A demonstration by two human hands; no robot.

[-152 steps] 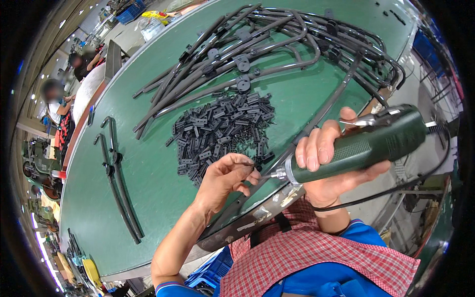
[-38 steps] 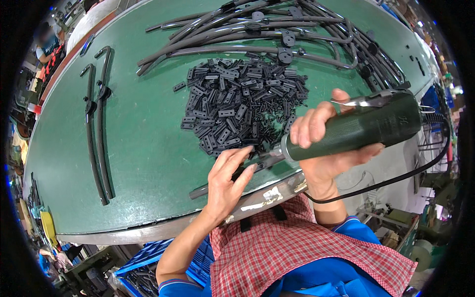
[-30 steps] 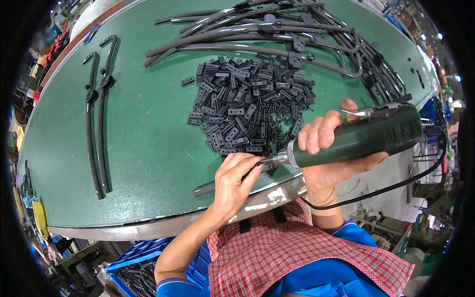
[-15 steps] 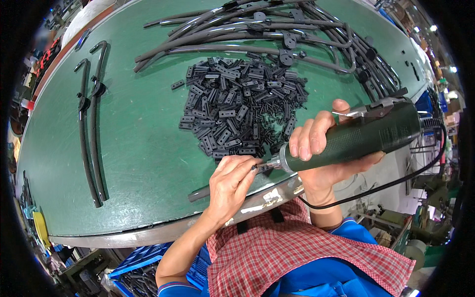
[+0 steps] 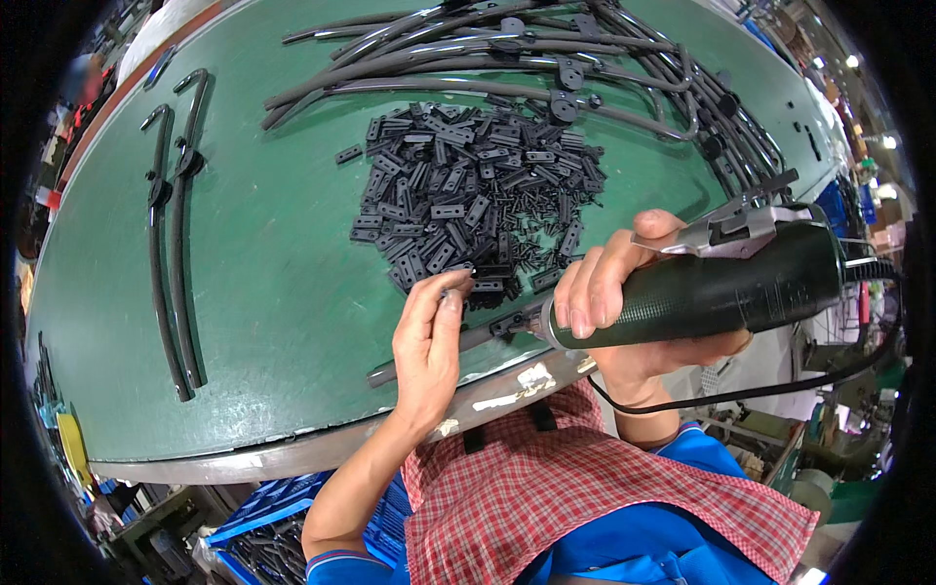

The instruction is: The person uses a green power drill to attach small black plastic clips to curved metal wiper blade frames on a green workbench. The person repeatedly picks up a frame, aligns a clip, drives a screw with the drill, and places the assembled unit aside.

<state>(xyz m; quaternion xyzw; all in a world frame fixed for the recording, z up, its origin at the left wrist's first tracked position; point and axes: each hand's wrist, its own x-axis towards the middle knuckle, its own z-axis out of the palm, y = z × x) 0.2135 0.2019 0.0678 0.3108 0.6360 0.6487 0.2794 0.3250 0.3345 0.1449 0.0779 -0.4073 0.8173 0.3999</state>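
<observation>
My right hand (image 5: 614,283) is wrapped round a dark green electric screwdriver (image 5: 702,288), held almost level with its tip pointing left. That tip meets a small black fitting (image 5: 505,325) on a dark grey foam-covered tube (image 5: 429,356), which lies along the table's near edge. My left hand (image 5: 426,336) is raised just left of the tip, its thumb and fingers drawn together beside the pile of black plastic plates (image 5: 439,210). Whatever is between those fingertips, if anything, is too small to make out. Small dark screws (image 5: 531,229) lie in the pile's right part.
Bent dark tubes (image 5: 439,68) with round black knobs lie stacked across the table's far side. Two hooked tubes (image 5: 175,263) lie at the left on the green table (image 5: 273,361). A black cable (image 5: 751,390) loops from the screwdriver. A blue crate (image 5: 263,517) stands below the table edge.
My left hand has left the screwdriver's tip and moved up and left to the pile's near edge. The screwdriver has shifted slightly down, its tip now at the fitting on the tube.
</observation>
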